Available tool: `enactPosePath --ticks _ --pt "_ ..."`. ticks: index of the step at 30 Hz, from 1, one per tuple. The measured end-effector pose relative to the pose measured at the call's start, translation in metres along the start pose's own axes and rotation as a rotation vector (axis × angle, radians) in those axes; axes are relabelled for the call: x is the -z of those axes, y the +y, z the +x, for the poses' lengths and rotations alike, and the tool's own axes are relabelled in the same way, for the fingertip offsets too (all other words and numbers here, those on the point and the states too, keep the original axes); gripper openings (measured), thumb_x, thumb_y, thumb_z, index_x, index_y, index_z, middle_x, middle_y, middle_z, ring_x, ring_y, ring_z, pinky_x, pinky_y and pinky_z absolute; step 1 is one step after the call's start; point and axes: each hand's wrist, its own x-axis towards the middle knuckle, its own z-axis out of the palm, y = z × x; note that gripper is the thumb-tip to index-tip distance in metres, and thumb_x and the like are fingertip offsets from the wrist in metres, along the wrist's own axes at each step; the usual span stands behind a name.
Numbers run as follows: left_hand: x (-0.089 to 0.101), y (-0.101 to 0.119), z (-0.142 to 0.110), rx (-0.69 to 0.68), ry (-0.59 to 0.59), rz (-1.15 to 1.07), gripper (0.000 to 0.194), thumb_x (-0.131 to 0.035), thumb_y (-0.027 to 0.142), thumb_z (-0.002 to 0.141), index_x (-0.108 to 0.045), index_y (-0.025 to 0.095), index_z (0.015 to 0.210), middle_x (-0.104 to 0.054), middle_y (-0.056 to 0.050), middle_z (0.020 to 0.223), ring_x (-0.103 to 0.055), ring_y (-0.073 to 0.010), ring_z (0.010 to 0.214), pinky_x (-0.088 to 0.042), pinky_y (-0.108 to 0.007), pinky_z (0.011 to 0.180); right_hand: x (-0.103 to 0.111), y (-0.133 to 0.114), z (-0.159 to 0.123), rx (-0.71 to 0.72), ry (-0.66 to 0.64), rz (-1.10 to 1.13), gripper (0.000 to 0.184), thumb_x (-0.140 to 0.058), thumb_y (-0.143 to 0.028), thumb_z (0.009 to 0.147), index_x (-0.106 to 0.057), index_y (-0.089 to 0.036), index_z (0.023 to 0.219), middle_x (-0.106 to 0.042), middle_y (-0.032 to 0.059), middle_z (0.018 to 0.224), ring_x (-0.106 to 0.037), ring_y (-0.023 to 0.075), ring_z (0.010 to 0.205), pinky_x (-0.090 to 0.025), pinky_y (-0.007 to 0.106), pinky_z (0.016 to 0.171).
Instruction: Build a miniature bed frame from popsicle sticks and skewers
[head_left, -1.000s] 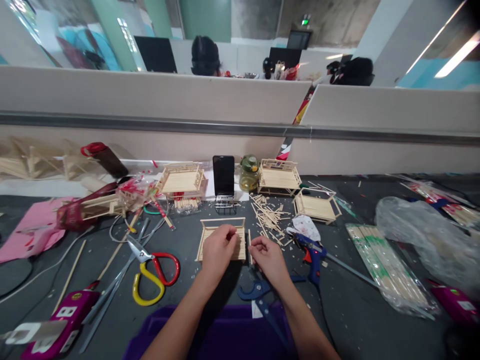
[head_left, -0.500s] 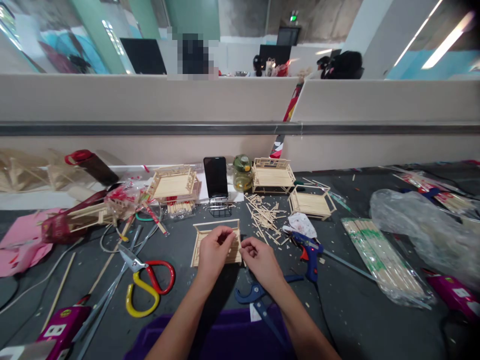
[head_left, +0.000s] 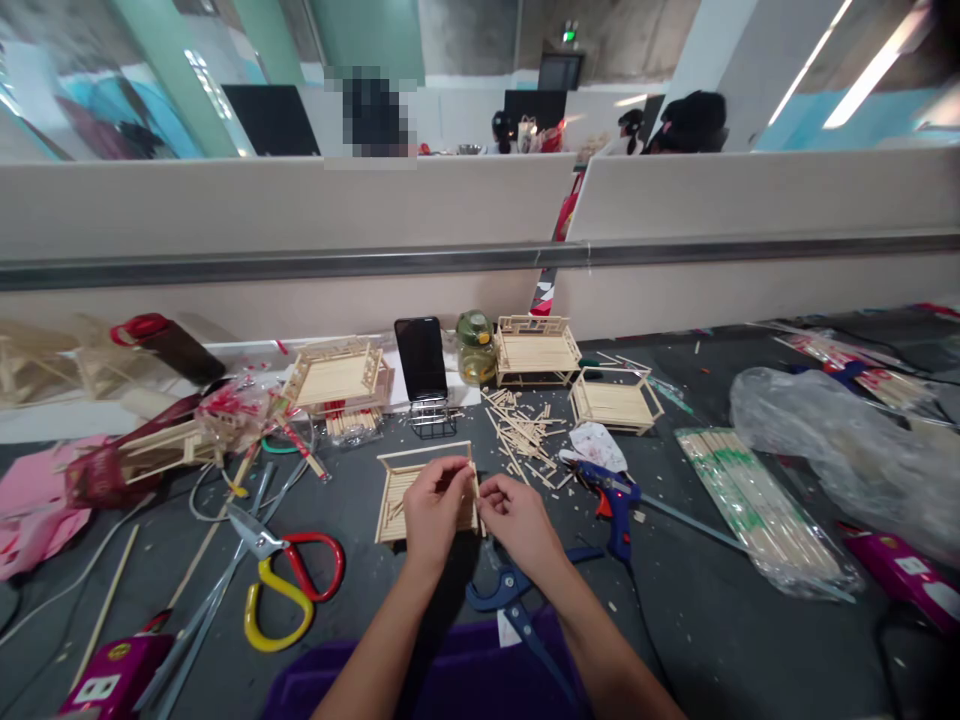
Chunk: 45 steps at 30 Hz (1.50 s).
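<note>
A miniature bed of thin wooden sticks (head_left: 394,490), with a raised rail along its back, sits on the dark table in front of me. My left hand (head_left: 436,512) reaches over its right half, thumb and fingertips pinched at the right side rail. Just outside that rail, my right hand (head_left: 519,518) is closed too, its fingertips almost meeting the left ones. Whatever either pinch holds is too small or hidden to name. Right of the hands lies a blue glue gun (head_left: 616,505), its nozzle by a crumpled white tissue (head_left: 598,448). Loose cut sticks (head_left: 525,430) are scattered behind my right hand.
Red-and-yellow-handled scissors (head_left: 289,570) lie left; a blue cutter (head_left: 517,590) lies below my right hand, partly over a purple tray (head_left: 457,670). Behind stand more stick beds (head_left: 536,350), a phone (head_left: 421,360) and a green bottle (head_left: 475,350). Bagged sticks (head_left: 757,500) lie right.
The view has shifted slightly, moving the things at the back to the left. Both hands stay at the bed's right rail, with only slight finger movement.
</note>
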Motion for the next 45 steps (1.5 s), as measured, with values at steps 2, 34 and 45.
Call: enactPosePath --ticks 2,34,45 --pt "0.001 -0.003 0.001 -0.049 0.019 0.084 0.014 -0.06 0.03 0.084 -0.069 0.019 0.089 -0.072 -0.003 0.086 -0.066 -0.0165 0.078 -0.052 -0.029 0.075 0.004 0.002 0.003 -0.005 0.013 0.0 0.007 -0.054 -0.021 0.075 -0.061 -0.019 0.077 -0.061 -0.0023 0.062 -0.057 0.0118 0.055 -0.042 0.021 0.052" --pt "-0.009 -0.003 0.015 -0.266 0.023 0.542 0.013 -0.052 0.03 0.086 -0.061 0.021 0.084 -0.065 -0.003 0.081 -0.061 -0.0196 0.074 -0.044 -0.03 0.069 0.011 0.0 0.01 0.004 0.037 -0.109 0.011 -0.055 -0.012 0.075 -0.063 -0.02 0.073 -0.06 -0.0034 0.06 -0.055 0.0112 0.055 -0.038 0.019 0.053" --pt "-0.011 -0.001 0.02 -0.368 0.042 0.653 0.013 -0.053 0.027 0.089 -0.06 0.021 0.081 -0.064 -0.003 0.078 -0.059 -0.0189 0.074 -0.04 -0.028 0.067 0.011 0.004 0.01 0.01 0.041 -0.086 0.01 -0.056 -0.013 0.076 -0.063 -0.02 0.075 -0.06 -0.0029 0.062 -0.056 0.0119 0.058 -0.039 0.019 0.055"
